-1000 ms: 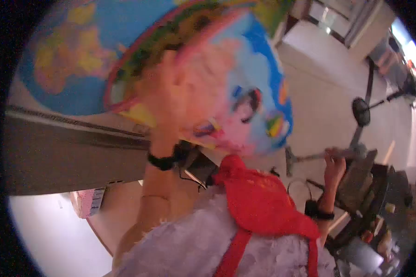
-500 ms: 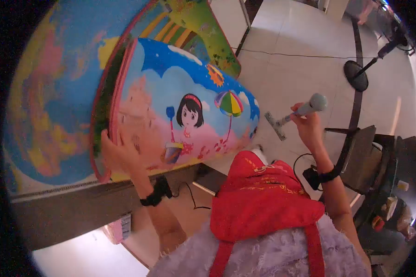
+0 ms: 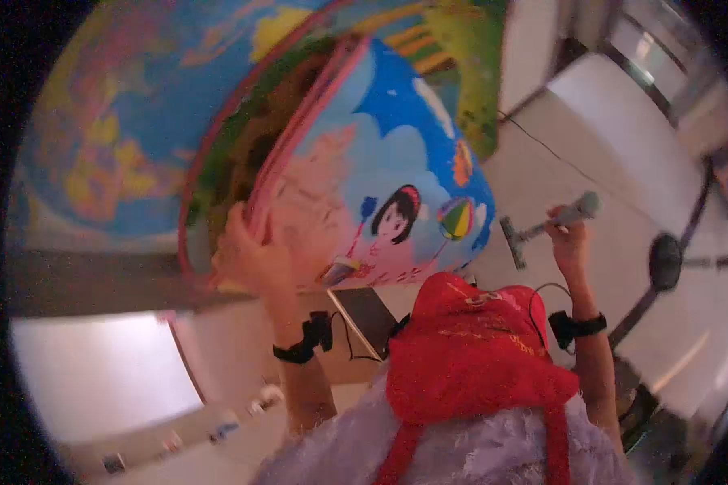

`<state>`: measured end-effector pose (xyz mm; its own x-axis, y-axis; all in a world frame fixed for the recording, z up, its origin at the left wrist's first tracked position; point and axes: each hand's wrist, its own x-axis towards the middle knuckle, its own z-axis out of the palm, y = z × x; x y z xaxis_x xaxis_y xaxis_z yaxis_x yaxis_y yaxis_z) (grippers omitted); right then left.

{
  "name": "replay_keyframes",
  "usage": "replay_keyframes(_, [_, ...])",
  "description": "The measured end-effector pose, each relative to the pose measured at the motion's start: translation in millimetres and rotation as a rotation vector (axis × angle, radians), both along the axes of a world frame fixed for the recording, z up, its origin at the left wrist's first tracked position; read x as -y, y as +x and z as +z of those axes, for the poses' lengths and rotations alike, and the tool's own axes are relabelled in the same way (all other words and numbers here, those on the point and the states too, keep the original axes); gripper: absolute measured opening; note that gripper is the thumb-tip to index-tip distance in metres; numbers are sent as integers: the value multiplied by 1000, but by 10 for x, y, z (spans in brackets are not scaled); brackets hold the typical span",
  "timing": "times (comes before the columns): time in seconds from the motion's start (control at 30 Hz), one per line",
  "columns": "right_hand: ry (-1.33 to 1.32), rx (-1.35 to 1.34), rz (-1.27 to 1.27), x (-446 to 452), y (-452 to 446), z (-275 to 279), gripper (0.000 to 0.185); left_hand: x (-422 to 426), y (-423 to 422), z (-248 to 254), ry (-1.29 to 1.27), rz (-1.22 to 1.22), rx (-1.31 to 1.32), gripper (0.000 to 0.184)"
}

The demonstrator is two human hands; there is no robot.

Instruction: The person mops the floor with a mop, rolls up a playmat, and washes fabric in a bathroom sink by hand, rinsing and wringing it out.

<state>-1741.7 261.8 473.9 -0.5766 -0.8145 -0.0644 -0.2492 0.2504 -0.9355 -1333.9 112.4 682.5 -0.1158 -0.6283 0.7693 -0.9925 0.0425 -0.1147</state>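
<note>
A folded play mat (image 3: 412, 121) bends over itself, its top layer printed with blue sky, a cartoon figure and a striped umbrella. My left hand (image 3: 251, 257) grips the pink-trimmed edge of that layer, fingers over the rim. The edge is raised, and a gap shows between it and the layer beneath. Off to the right, my right hand (image 3: 570, 238) closes around the handle of a grey-green T-shaped squeegee (image 3: 578, 210). Its flat crossbar points toward the mat without touching it. Both wrists wear black bands.
Behind the folded part lies another colourful mat surface (image 3: 113, 153). A black stand with a round base (image 3: 665, 263) is on the pale floor at right, and a thin cable (image 3: 550, 149) runs across the floor. My red apron (image 3: 481, 356) fills the lower middle.
The view has swung, so the mat sits further right in the picture. The gap under its raised edge looks wider. My left hand keeps its grip, and my right hand still holds the squeegee.
</note>
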Motion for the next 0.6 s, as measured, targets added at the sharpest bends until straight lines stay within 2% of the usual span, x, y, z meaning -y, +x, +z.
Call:
replay_keyframes(0.1, [-127, 35, 81, 240, -352, -100, 23, -162, -180, 158, -13, 100, 121, 47])
replay_keyframes(0.27, [-192, 180, 266, 591, -821, 198, 21, -273, -412, 320, -7, 162, 70, 53])
replay_keyframes(0.43, [-295, 369, 307, 899, -1505, 112, 19, -247, -1025, 521, 41, 209, 81, 60])
replay_keyframes(0.5, [-202, 301, 398, 883, -1622, 335, 20, -366, -1228, 678, 77, 227, 80, 62])
replay_keyframes(0.6, [-129, 205, 477, 983, -1604, 602, 21, -174, -1496, 761, 121, 90, 23, 69])
